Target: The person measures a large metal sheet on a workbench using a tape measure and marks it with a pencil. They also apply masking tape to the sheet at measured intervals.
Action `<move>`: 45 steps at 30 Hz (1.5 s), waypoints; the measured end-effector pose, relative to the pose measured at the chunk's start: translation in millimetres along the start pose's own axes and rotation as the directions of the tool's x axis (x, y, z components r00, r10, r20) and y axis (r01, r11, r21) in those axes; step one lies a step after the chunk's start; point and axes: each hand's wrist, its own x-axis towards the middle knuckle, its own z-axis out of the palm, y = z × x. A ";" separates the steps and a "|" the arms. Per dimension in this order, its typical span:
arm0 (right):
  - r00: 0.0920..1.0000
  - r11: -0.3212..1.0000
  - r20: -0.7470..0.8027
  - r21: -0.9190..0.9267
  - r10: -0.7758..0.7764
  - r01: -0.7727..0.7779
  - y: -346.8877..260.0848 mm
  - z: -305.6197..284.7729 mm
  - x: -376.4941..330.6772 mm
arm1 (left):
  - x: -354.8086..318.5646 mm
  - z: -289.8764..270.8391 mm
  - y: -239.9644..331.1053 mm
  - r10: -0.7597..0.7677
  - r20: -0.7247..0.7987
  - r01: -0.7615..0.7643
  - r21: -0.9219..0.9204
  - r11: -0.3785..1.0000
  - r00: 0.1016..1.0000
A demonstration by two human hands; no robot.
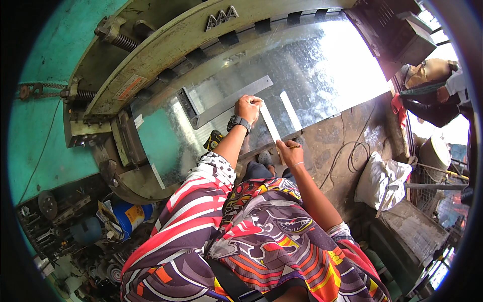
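While my left hand (248,107) presses the ruler (270,122) flat on the metal sheet (312,65), my right hand (289,152) grips a pencil (294,147), marking; next wants a steady stroke.

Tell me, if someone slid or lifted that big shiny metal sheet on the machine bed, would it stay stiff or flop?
The metal sheet looks thin and wide, so it would probably flex and wobble if lifted by one edge. Its glossy surface suggests it slides easily; the left hand presses a steel rule on it. Its bare edges are likely sharp.
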 end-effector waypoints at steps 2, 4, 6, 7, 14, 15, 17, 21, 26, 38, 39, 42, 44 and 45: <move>1.000 0.999 -0.007 -0.033 -0.006 0.006 0.0 0.3 0.7 | -1.1 -0.6 2.2 -0.009 0.000 0.009 0.018 1.000 1.000; 1.000 0.999 -0.008 -0.041 -0.020 0.020 2.2 2.1 2.1 | -0.7 -0.5 2.2 0.007 -0.011 -0.007 0.026 1.000 1.000; 1.000 0.999 -0.004 -0.028 -0.022 0.022 4.0 2.7 3.0 | -0.3 0.1 -0.4 0.011 -0.016 -0.011 0.022 1.000 1.000; 1.000 1.000 -0.003 -0.021 -0.023 0.023 3.1 2.6 2.6 | 0.0 0.6 -1.3 0.009 -0.014 -0.009 0.013 1.000 1.000; 0.999 0.997 -0.011 -0.060 -0.043 0.043 7.9 2.4 4.5 | -0.9 2.4 -1.9 0.012 -0.025 -0.011 0.033 0.999 1.000; 0.999 0.996 -0.016 -0.070 -0.048 0.046 10.2 2.8 6.1 | -1.1 2.1 -0.8 0.014 -0.024 -0.013 0.028 1.000 1.000; 0.999 0.996 -0.016 -0.075 -0.047 0.046 13.0 4.6 7.8 | -1.5 0.9 -1.4 0.017 -0.026 -0.017 0.022 1.000 1.000; 0.997 0.992 -0.039 -0.109 -0.063 0.058 29.0 8.8 19.9 | -3.7 1.8 3.7 0.015 -0.031 -0.013 0.039 0.999 0.999; 0.997 0.988 -0.051 -0.142 -0.064 0.057 32.1 10.7 23.0 | -4.5 3.5 3.3 0.011 -0.050 -0.008 0.058 0.998 0.999; 1.000 0.999 -0.007 -0.049 0.015 -0.016 25.4 11.9 21.9 | 13.6 11.7 -7.8 0.030 -0.334 -0.057 -0.074 0.996 0.942; 1.000 0.998 -0.013 -0.057 0.023 -0.023 25.1 11.2 22.8 | 8.5 10.2 -3.3 -0.052 -0.323 0.025 -0.089 0.996 0.945; 0.998 0.998 0.013 -0.017 0.065 -0.065 24.3 8.6 23.5 | -21.7 -4.8 6.6 0.367 -0.194 -0.276 0.375 0.885 0.910; 0.996 0.996 0.065 0.051 0.065 -0.068 25.9 10.7 25.3 | -44.9 -13.7 2.9 0.360 0.205 -0.411 0.561 0.719 0.910; 0.995 0.993 0.089 0.099 0.055 -0.063 31.2 12.3 27.8 | -51.8 -11.9 4.3 0.311 0.246 -0.395 0.623 0.675 0.918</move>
